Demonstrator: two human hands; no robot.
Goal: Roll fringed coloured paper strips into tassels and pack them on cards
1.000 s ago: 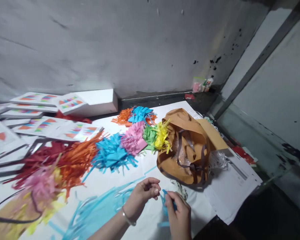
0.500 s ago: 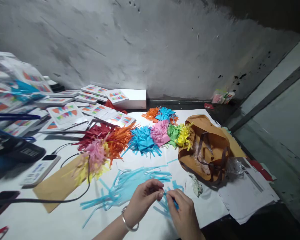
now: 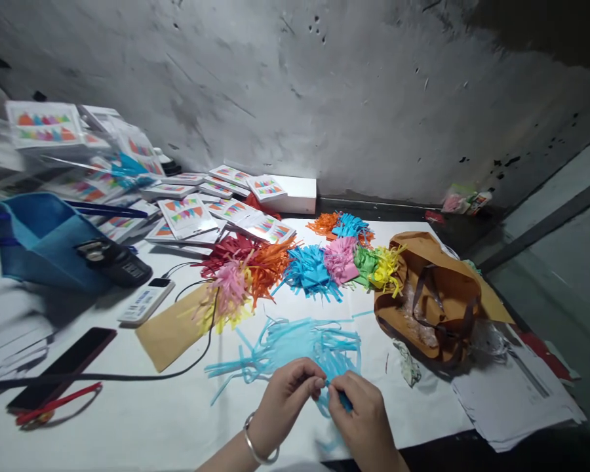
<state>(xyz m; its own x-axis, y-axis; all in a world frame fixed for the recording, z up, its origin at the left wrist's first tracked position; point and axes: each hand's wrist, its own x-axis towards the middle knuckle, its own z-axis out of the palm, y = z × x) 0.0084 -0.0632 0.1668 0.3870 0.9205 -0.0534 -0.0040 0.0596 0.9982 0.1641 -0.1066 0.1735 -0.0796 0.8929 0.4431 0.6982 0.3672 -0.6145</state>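
Observation:
Low in the middle of the head view, my left hand (image 3: 285,406), with a silver bangle on its wrist, and my right hand (image 3: 361,419) meet fingertip to fingertip. Both pinch a small piece of light blue paper fringe (image 3: 343,401) between them. Just beyond the hands lies a loose heap of light blue paper strips (image 3: 295,347) on the white table (image 3: 128,419). Farther back a row of fringed paper tassels (image 3: 314,269) runs across the table in red, orange, pink, blue, green and yellow.
A brown bag (image 3: 432,301) sits right of the hands, on loose white sheets (image 3: 511,393). Left are a dark phone (image 3: 63,367), a black cable (image 3: 128,377), a tan envelope (image 3: 170,331), a white remote (image 3: 145,301), a blue bag (image 3: 44,242) and stacks of printed white boxes (image 3: 187,213).
The view has swung left, bringing the blue bag, phone and remote into sight. My hands have closed together on the blue strip piece.

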